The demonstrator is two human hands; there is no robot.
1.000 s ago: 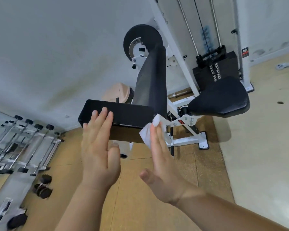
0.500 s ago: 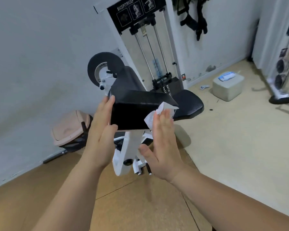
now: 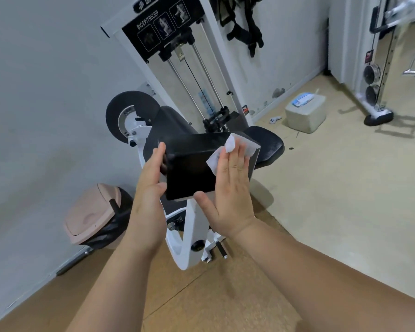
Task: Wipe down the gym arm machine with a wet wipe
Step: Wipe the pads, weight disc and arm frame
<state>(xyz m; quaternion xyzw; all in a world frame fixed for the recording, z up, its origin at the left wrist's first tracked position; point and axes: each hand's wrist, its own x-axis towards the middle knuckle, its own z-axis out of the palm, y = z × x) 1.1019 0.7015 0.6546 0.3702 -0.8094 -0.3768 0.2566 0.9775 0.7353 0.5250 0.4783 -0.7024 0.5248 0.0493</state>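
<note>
The white bicep/tricep machine [image 3: 189, 226] stands against the wall, with a black arm pad [image 3: 189, 173] at the centre of the head view and a black seat [image 3: 268, 144] behind it. My right hand [image 3: 230, 188] lies flat with straight fingers on the pad's right end and presses a white wet wipe [image 3: 230, 144] against it. My left hand [image 3: 149, 188] rests flat against the pad's left side, fingers straight, thumb under the pad's lower edge.
A pink lidded bin [image 3: 94, 214] sits by the wall at the left. A grey block with a wet wipe pack [image 3: 306, 111] on top stands on the floor behind the seat. Another machine [image 3: 379, 68] fills the far right. Straps [image 3: 244, 20] hang on the wall.
The view has swung up and to the right around the pad. My right hand with the wipe has slid up onto the pad's right end; my left hand stays on its left side.
</note>
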